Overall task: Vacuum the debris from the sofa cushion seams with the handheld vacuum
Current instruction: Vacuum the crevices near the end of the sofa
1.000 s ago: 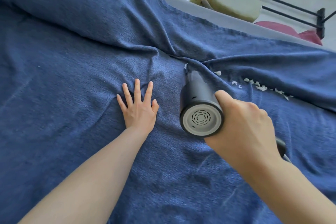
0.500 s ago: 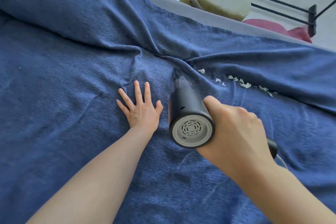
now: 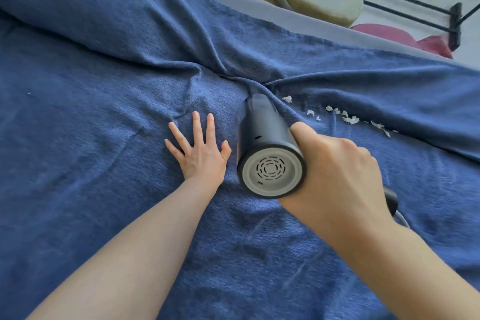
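A black handheld vacuum (image 3: 265,135) with a grey vented rear cap points away from me, its nozzle tip in the seam where the blue-covered cushions meet. My right hand (image 3: 335,174) grips its handle from the right. My left hand (image 3: 200,149) lies flat on the blue sofa cover (image 3: 91,150), fingers spread, just left of the vacuum. A line of white debris (image 3: 348,118) runs along the seam to the right of the nozzle, with one bit (image 3: 287,99) close beside it.
A blue back cushion (image 3: 104,0) rises at the upper left. Beyond the sofa's grey edge (image 3: 298,19) lie a yellowish pad (image 3: 319,2), a red object (image 3: 400,35) and a black metal frame (image 3: 389,5) on a pale floor.
The vacuum nozzle has slid left and toward the seam junction, away from the debris line. My left hand stays flat on the cover.
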